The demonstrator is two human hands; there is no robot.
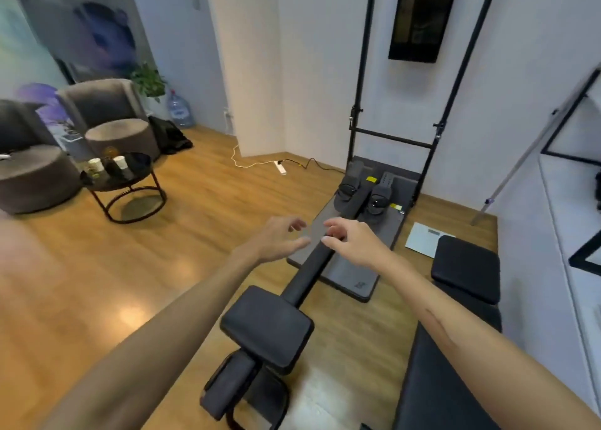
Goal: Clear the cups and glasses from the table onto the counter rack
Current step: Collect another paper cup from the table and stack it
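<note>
While both arms reach out in front of the person, the left hand (281,237) and the right hand (349,242) hang in the air close together, fingertips almost meeting. The fingers on both are loose and a little bent, and neither hand holds anything. Under them is a black exercise machine (302,280) with a long bar and a padded seat, set on the wooden floor (97,267).

The cups (107,166) are far off to the left, well apart from the hands. They stand on a small round table (130,185) with a dark top and a ring-shaped metal base. They look white, but they are too small and blurry to count. Two grey chairs (107,117) are just behind the table. A big water bottle (180,109) stands by the wall.
</note>
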